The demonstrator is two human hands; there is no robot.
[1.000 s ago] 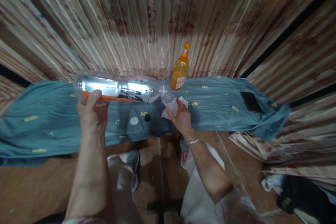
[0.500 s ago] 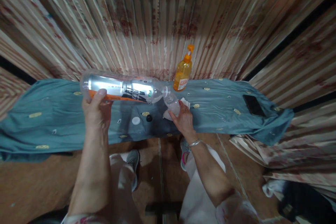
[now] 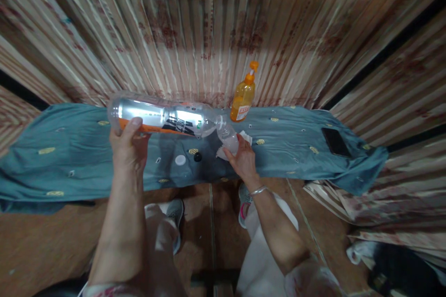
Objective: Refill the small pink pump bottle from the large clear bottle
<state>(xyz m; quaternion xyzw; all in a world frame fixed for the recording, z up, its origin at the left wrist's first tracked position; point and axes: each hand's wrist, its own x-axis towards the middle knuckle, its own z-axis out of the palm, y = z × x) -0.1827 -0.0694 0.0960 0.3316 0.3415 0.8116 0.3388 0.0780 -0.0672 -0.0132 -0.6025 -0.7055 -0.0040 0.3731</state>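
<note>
My left hand (image 3: 129, 143) is closed round the base end of a large clear plastic bottle (image 3: 160, 113) with a silver, black and orange label. The bottle lies nearly level in the air, its neck pointing right. My right hand (image 3: 244, 158) grips a small clear bottle (image 3: 229, 136), which stands tilted with its mouth against the large bottle's mouth. White tissue (image 3: 245, 138) shows beside and beneath the small bottle. A white cap (image 3: 180, 160) and a black cap (image 3: 197, 157) lie on the cloth between my hands. Whether liquid is passing between the bottles I cannot tell.
An orange pump bottle (image 3: 243, 98) stands at the back of the narrow table, which has a blue-green patterned cloth (image 3: 83, 148). A black phone (image 3: 336, 141) lies at the right end. Striped curtains (image 3: 188, 23) hang close behind and at both sides.
Both hands and both bottles hold almost the same positions. Only a slight shift of the camera view shows.
</note>
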